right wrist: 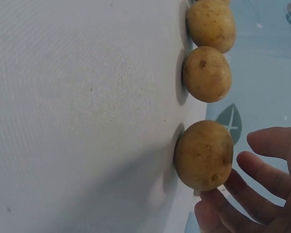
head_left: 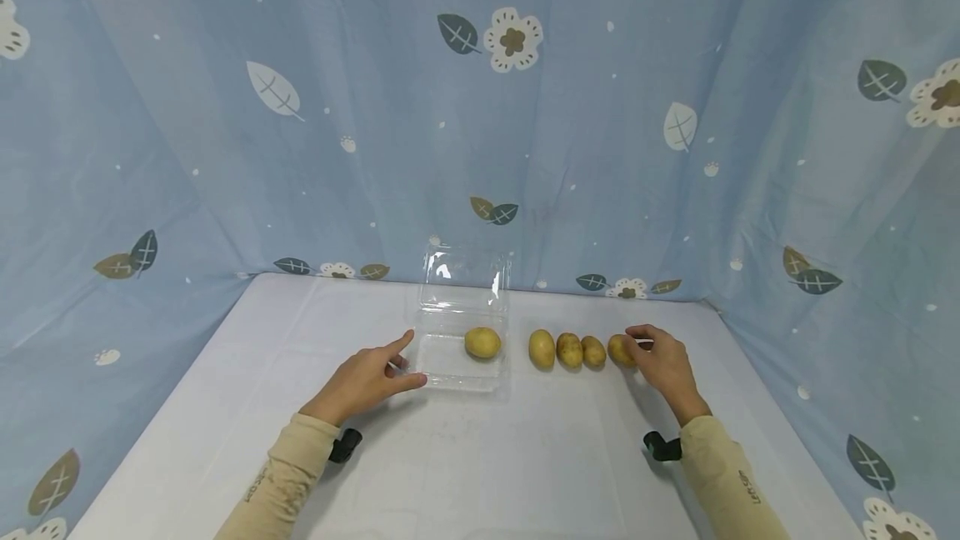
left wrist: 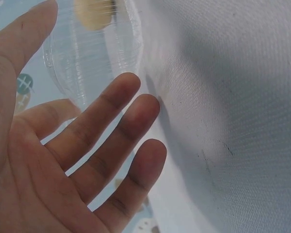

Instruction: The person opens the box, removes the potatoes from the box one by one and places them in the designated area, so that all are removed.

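A clear plastic clamshell box (head_left: 442, 380) lies with its lid raised at the back, and a yellow potato (head_left: 482, 342) sits in the right part of its base. My left hand (head_left: 367, 382) is at the box's left edge, thumb and fingers spread; in the left wrist view the fingers (left wrist: 106, 111) are extended and hold nothing. My right hand (head_left: 666, 363) is at the rightmost potato (head_left: 621, 350). Seen from the right wrist, its loosely bent fingers (right wrist: 252, 199) reach behind and under that potato (right wrist: 203, 155), while the thumb stands apart from it.
Between box and right hand, a large potato (head_left: 542, 349), a spotted potato (head_left: 569, 351) and a smaller potato (head_left: 593, 352) stand in a row. A white cloth (head_left: 525, 457) covers the table. Blue patterned curtain (head_left: 585, 148) encloses the back and sides.
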`<state>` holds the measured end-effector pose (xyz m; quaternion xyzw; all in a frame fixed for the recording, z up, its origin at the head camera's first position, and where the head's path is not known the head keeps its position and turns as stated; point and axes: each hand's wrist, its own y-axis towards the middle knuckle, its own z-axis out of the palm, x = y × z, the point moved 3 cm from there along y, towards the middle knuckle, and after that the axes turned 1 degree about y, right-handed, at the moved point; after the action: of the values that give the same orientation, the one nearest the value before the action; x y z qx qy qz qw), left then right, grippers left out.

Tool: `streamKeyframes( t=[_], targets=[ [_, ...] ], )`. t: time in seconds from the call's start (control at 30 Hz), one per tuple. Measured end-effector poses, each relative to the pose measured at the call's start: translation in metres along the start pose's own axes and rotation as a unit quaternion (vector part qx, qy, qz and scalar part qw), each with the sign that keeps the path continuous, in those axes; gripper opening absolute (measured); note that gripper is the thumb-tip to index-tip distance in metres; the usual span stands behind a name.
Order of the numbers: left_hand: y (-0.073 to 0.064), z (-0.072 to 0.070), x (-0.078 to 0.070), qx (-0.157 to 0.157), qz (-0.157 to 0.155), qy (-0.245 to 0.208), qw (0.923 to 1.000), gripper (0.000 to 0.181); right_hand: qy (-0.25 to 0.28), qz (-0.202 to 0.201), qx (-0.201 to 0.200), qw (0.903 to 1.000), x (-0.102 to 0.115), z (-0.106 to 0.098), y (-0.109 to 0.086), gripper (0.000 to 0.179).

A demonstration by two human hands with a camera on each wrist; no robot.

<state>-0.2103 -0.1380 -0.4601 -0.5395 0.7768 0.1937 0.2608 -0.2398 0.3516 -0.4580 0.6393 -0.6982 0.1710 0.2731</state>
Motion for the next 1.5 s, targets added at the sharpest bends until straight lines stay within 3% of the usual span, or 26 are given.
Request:
streamKeyframes(
  t=[0.23, 0.8, 1.2, 1.5],
  targets=[
    [-0.001, 0.001, -0.001, 0.000, 0.003, -0.001, 1.0000, 0.090, -0.002, 0.027, 0.008, 0.9996, -0.003, 0.001, -0.001, 0.041],
    [0.001, 0.001, -0.002, -0.001, 0.003, -0.003, 1.0000, 0.091, -0.009, 0.019, 0.001, 0.9998, 0.004, -0.008, 0.003, 0.043],
    [0.004, 0.002, -0.001, -0.003, -0.009, -0.007, 0.9999, 0.094, -0.014, -0.012, -0.020, 0.9996, 0.024, -0.019, 0.007, 0.045],
    [0.002, 0.003, -0.003, -0.008, -0.001, -0.001, 1.0000, 0.094, 0.005, -0.085, -0.043, 0.9955, 0.052, -0.018, 0.002, 0.045]
  ],
)
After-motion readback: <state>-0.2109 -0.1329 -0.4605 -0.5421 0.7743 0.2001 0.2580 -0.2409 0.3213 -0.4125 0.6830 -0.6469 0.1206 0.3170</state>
